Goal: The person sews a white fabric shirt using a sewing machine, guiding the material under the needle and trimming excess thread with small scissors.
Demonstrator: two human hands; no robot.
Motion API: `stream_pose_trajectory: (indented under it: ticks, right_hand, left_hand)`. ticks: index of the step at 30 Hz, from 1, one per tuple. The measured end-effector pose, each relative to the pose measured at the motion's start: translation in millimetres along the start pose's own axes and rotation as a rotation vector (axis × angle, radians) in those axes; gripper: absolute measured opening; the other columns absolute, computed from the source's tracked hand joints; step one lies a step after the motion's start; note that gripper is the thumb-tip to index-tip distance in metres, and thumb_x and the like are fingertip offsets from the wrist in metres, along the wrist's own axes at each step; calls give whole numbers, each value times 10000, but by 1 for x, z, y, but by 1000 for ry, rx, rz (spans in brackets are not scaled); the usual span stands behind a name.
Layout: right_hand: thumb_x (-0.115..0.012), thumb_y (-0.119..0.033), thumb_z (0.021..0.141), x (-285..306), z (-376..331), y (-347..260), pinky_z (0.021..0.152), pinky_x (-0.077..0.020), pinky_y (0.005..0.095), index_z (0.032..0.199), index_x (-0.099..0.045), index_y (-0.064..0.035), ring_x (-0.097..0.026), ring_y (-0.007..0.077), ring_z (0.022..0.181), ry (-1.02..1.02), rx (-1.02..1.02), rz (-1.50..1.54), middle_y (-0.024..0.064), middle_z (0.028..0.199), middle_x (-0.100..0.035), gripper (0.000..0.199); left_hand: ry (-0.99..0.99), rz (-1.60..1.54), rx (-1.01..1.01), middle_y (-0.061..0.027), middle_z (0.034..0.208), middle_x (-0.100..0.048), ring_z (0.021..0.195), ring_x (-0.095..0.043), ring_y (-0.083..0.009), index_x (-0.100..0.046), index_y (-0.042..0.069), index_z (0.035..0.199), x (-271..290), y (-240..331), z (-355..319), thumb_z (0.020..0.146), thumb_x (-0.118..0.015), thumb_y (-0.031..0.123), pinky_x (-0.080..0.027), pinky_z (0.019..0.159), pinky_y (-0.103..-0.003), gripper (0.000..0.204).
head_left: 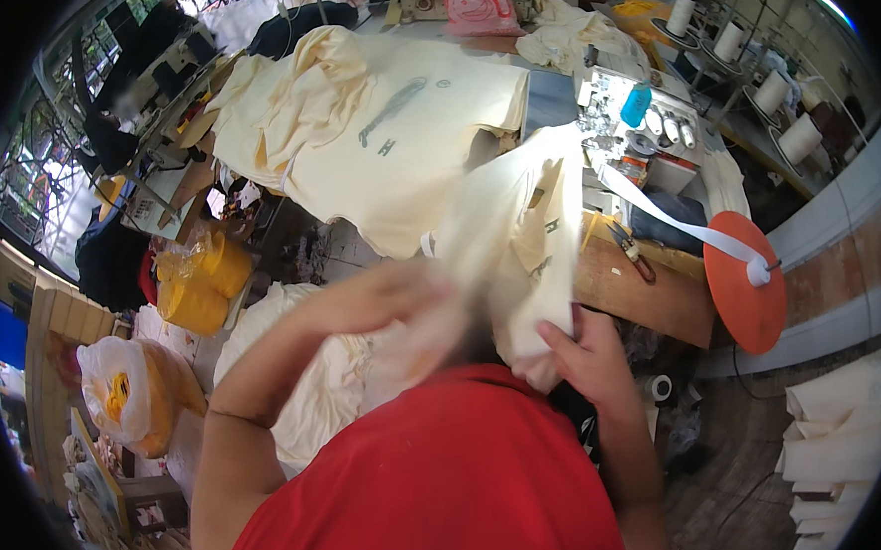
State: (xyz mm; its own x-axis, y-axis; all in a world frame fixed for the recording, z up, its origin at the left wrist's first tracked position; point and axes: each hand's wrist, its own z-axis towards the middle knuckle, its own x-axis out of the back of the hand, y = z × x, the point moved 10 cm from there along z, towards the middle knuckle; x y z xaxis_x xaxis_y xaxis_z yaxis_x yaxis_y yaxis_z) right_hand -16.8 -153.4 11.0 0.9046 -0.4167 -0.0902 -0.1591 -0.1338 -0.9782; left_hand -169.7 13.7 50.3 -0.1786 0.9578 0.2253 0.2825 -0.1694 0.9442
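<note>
A cream fabric piece (528, 215) with small dark printed marks hangs in front of me, stretching from the sewing machine (606, 114) down toward my lap. Its lower right edge is pinched in my right hand (601, 358), thumb on top. Motion smears my left hand (389, 297), which is at the left side of the same fabric; its fingers are too blurred to read. Beyond it, more cream fabric (428, 125) with a dark print spreads over the table and bunches up at the left.
An orange disc (744, 281) with white tape stands at the right, near snips (633, 253) on the wooden table edge. A blue bottle (636, 104) and thread cones (801, 138) are at the back right. Yellow cones (201, 282) and a plastic bag (121, 388) lie left.
</note>
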Motion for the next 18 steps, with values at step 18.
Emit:
stream_pose_trajectory:
  ticks: [18]
  right_hand:
    - [-506,-187,1055,110,-9,74,357,-276,207,1090,-620,33,-371,23,381,310,-108,191,199,847,-731,250]
  left_hand:
    - [106,1295,33,-160,870,-730,635,-690,-239,-633,5,1206,208,287,165,827,-689,66,-572,564,-360,388]
